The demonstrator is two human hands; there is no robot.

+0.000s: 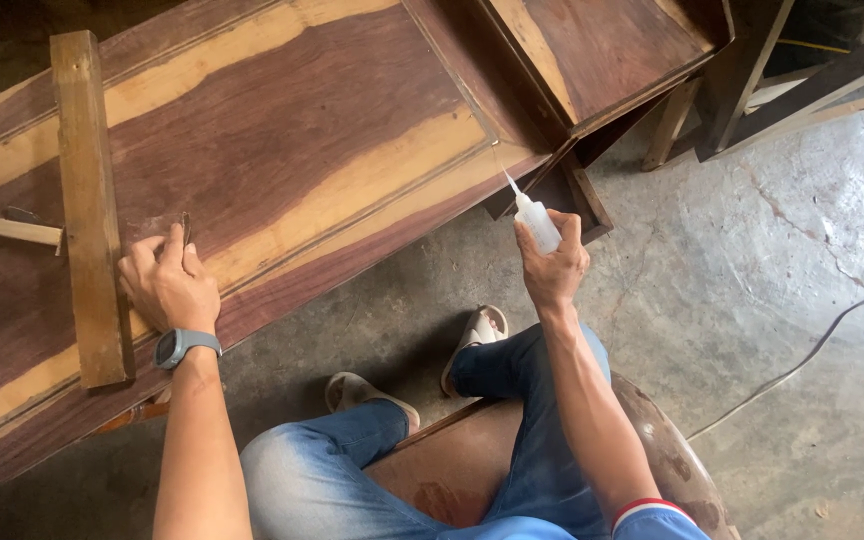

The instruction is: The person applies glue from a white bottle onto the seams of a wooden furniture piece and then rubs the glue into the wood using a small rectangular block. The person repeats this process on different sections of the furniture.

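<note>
1. The right hand (552,268) is closed around a small white squeeze bottle (535,220), its thin nozzle tilted up-left, held in the air just off the panel's near edge, over the concrete floor (752,300).
2. The left hand (167,285) lies open, fingers pressing a small dark sliver (184,228) to the dark wooden panel (282,130), beside the wooden batten (90,210).
3. Risk: a squeeze here could drip onto the floor or jeans (352,460).
4. The panel's near edge lies close to the knees; open floor lies to the right.
</note>
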